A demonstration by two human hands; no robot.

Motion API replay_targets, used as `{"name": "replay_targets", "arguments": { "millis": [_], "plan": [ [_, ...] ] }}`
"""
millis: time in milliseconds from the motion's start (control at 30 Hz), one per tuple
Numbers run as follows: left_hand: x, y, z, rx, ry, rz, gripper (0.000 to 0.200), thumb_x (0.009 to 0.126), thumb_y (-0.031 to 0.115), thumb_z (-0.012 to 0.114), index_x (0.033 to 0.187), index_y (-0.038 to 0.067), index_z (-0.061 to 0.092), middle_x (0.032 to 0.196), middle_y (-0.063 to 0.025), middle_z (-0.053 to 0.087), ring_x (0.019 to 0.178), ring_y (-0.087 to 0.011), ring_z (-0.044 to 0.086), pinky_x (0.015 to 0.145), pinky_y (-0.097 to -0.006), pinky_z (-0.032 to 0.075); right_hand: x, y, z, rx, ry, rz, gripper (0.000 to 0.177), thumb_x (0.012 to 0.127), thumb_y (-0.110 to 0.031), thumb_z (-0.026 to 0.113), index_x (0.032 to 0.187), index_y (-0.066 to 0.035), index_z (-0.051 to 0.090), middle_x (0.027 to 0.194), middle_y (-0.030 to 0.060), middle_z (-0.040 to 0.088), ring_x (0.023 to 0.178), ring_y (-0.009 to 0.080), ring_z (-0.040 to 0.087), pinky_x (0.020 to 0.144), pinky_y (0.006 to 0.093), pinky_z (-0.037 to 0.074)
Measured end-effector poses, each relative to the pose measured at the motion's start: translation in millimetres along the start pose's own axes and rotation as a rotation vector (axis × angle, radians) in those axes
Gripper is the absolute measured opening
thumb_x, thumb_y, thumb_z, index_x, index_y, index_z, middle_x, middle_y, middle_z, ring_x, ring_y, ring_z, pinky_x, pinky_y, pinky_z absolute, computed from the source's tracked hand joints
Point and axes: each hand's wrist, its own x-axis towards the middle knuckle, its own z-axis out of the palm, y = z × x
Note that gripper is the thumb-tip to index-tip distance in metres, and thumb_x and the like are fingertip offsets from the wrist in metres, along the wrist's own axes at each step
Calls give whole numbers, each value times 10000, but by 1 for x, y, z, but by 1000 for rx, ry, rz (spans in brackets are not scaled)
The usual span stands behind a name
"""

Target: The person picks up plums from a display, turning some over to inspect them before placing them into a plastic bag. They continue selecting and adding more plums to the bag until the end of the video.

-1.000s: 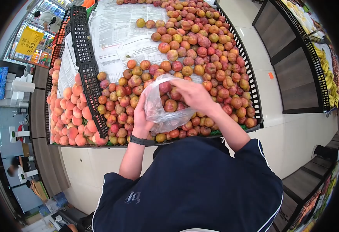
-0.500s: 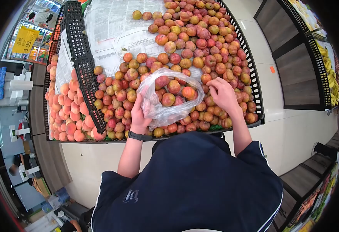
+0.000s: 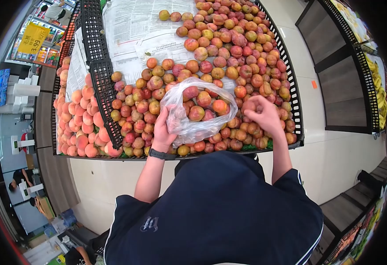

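My left hand (image 3: 163,131), with a dark band on its wrist, grips the left side of a clear plastic bag (image 3: 189,129). The bag's mouth gapes upward, and several reddish plums (image 3: 196,113) show through it. To the right of the bag, my right hand (image 3: 266,115) is closed, its thumb and fingers curled about a plum (image 3: 249,105) that they partly cover. Both hands are over a heap of red and yellow-green plums (image 3: 245,71) in a black crate.
A black plastic divider (image 3: 101,73) separates peaches (image 3: 82,121) on the left from the plums. Newspaper (image 3: 129,31) lines the display. The black slatted crate rim (image 3: 291,84) bounds it on the right. A yellow price sign (image 3: 33,39) stands at upper left; bananas (image 3: 375,84) lie far right.
My right hand has moved slightly right and down, and its fingers now curl around a plum. My left hand still holds the bag. The view has shifted a little.
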Motion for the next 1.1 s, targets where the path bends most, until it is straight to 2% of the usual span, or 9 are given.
{"name": "replay_targets", "arguments": {
  "millis": [33, 133, 233, 433, 633, 733, 833, 933, 1100],
  "plan": [
    [0, 1, -2, -13, -26, -8, 377, 1078, 356, 412, 1233, 62, 590, 1154, -90, 671, 1060, -211, 641, 931, -380, 517, 1, -3, -2, 227, 19, -64, 292, 883, -105, 721, 1121, 18, 604, 968, 63, 679, 802, 89, 658, 653, 248, 547],
    [1, 0, 0, -2, -32, -16, 376, 1077, 356, 417, 1232, 62, 593, 1150, -90, 673, 1044, -209, 646, 912, -375, 523, 6, -4, -10, 665, -166, -97, 322, 964, -191, 664, 1198, 1, 558, 1029, 109, 680, 857, 188, 708, 724, 296, 580],
    [-1, 1, 9, 44, 34, 4, 373, 1077, 356, 418, 1222, 64, 599, 1131, -85, 680, 1024, -204, 651, 895, -363, 527, 18, 5, -1, 931, -339, -223, 326, 997, -212, 616, 1237, -17, 513, 1090, 161, 675, 913, 265, 719, 778, 338, 588],
    [3, 2, -9, -92, -71, -53, 374, 1077, 342, 414, 1225, 52, 598, 1130, -98, 682, 1041, -214, 653, 915, -365, 523, 26, 19, 19, 1202, -392, -202, 333, 988, -215, 632, 1227, -38, 481, 1170, 225, 652, 984, 341, 704, 807, 375, 593],
    [0, 1, 8, 18, 51, -4, 368, 1074, 335, 422, 1221, 50, 603, 1141, -95, 685, 1026, -206, 655, 905, -359, 523, 29, 21, 18, 1145, -426, -212, 321, 942, -122, 677, 1195, -60, 490, 1175, 209, 650, 990, 324, 703, 820, 378, 592],
    [1, 1, 1, -31, -24, -22, 368, 1073, 333, 425, 1217, 45, 604, 1148, -96, 684, 1043, -210, 652, 924, -368, 519, 24, 11, 20, 1087, -363, -178, 333, 925, -74, 676, 1202, -62, 489, 1164, 186, 655, 983, 314, 703, 825, 379, 591],
    [1, 1, 0, -34, -14, -14, 364, 1071, 327, 431, 1206, 40, 610, 1148, -94, 684, 1051, -209, 652, 933, -370, 518, 23, 10, 22, 999, -336, -173, 398, 910, -96, 693, 1235, -61, 466, 1247, 234, 611, 987, 300, 694, 836, 354, 582],
    [1, 0, 3, -32, 14, -10, 359, 1070, 320, 433, 1205, 40, 612, 1147, -93, 684, 1050, -209, 652, 932, -369, 518, 21, 7, 24, 1010, -331, -187, 382, 906, -37, 686, 1224, -62, 476, 1159, 169, 657, 992, 306, 701, 828, 380, 583],
    [1, 0, -1, -28, 9, -9, 347, 1067, 308, 443, 1210, 41, 613, 1156, -92, 683, 1059, -210, 650, 940, -369, 516, 23, 11, 29, 896, -328, -262, 400, 911, -79, 696, 1230, -70, 455, 1192, 201, 648, 1038, 321, 690, 842, 376, 581]
  ]
}}
